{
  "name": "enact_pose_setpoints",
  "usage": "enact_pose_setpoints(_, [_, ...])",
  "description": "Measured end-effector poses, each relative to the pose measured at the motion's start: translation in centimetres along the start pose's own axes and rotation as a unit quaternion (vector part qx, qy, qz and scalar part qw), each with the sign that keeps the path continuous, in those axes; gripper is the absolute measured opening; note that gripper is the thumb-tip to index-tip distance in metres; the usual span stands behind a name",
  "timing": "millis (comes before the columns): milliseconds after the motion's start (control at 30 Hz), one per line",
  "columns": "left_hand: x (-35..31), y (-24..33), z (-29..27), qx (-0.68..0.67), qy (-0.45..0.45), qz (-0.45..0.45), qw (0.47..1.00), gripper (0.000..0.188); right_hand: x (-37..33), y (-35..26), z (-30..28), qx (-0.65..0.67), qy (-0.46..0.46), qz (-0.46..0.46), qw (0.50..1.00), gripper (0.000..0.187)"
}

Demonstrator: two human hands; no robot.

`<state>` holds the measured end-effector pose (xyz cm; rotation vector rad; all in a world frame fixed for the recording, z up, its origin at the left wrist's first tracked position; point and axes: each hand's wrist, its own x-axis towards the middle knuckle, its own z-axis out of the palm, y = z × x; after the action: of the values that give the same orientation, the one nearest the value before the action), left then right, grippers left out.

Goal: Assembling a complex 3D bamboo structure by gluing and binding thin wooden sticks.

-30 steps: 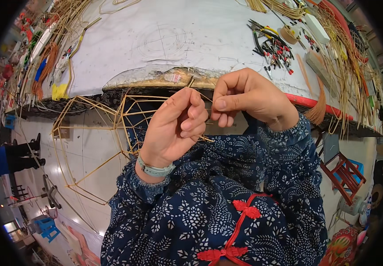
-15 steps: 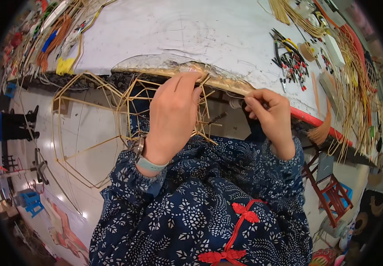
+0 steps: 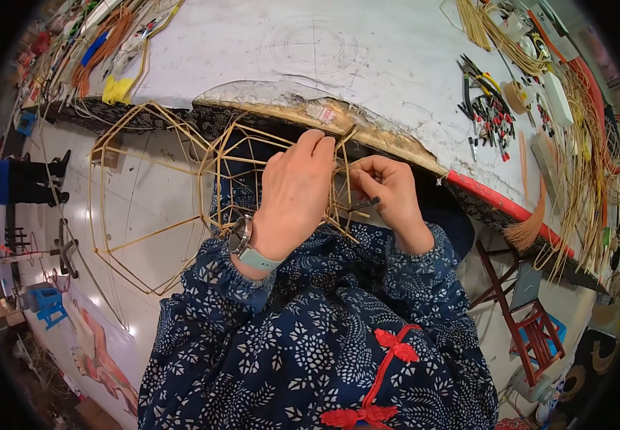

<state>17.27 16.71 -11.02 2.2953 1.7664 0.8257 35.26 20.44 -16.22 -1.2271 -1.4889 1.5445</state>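
A frame of thin bamboo-like strips [image 3: 147, 231] stretches across my lap and out to the left, in two many-sided cage sections joined together. Over its smaller right section lies my left hand [image 3: 297, 185], its fingers closed on the strips near the table edge and partly hiding them. My right hand [image 3: 390, 192] is beside the frame's right end, thumb and fingers pinched together. What they hold, if anything, is too small to make out. A short dark rod-like piece [image 3: 365, 204] sticks out of the frame just under the right fingers.
The white worktable [image 3: 389, 43] has a worn, broken front edge. Pliers [image 3: 467, 86], small red-and-black clips [image 3: 495, 129] and a tape roll [image 3: 518, 97] lie at right, beside bundled strips [image 3: 597, 165]. More strips [image 3: 109, 43] lie far left. A wooden chair [image 3: 532, 330] stands right.
My right hand has moved left and down, from the table edge to the frame's right end. The left hand stays on the frame. The whole view has shifted slightly.
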Motion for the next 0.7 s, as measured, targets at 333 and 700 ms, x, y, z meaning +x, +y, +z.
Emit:
enact_pose_setpoints(333, [-0.2, 0.2, -0.1, -0.086, 0.016, 0.012, 0.996, 0.006, -1.1, -1.2, -0.2, -0.041, -0.001, -0.050, 0.998, 0.009])
enact_pose_setpoints(700, [-0.1, 0.1, -0.6, -0.257, -0.073, -0.045, 0.963, 0.009, -1.4, -3.6, -1.8, -0.369, -0.003, -0.374, 0.851, 0.013])
